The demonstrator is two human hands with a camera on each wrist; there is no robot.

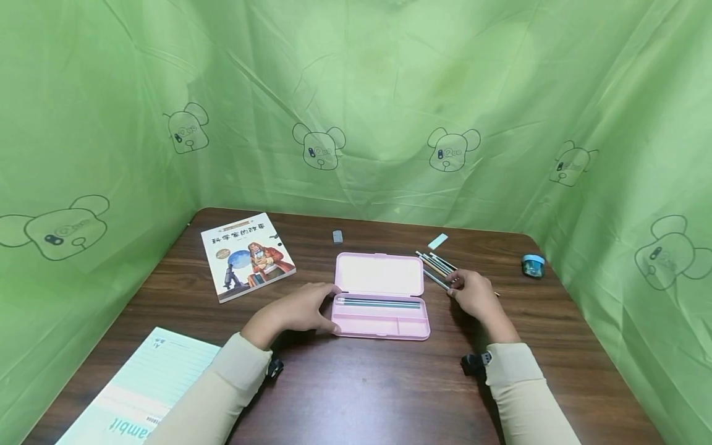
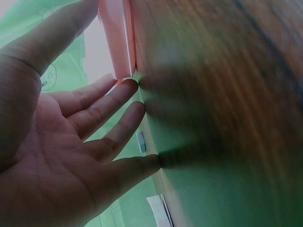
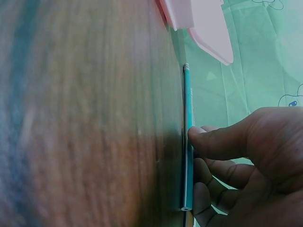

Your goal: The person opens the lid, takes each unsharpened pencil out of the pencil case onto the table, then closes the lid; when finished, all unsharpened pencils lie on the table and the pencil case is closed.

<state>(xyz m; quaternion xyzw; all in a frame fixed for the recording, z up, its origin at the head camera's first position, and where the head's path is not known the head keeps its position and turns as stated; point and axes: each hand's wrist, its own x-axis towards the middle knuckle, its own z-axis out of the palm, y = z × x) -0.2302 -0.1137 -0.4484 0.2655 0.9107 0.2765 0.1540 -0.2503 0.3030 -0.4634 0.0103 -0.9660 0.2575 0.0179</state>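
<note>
A pink pencil case [image 1: 380, 326] lies with its lid [image 1: 380, 275] folded back and a few teal pencils [image 1: 378, 303] in its rear compartment. At the case's left end, my left hand [image 1: 300, 307] spreads its thumb and fingers, with fingertips touching the corners. In the left wrist view its fingers look loosely extended beside the case [image 2: 118, 42]. My right hand [image 1: 474, 295] pinches a teal pencil [image 3: 189, 109] low over the table, thumb on the near side and fingers behind. More pencils [image 1: 439, 263] lie in a loose bunch beyond that hand.
A grey eraser [image 1: 337, 237] and a pale blue strip [image 1: 437, 241] lie behind the case. A blue-lidded jar [image 1: 533, 266] stands at the right. To the left are an illustrated book [image 1: 248, 256] and a notebook [image 1: 150, 377]. Green cloth [image 1: 384, 74] surrounds the wooden table [image 1: 367, 395].
</note>
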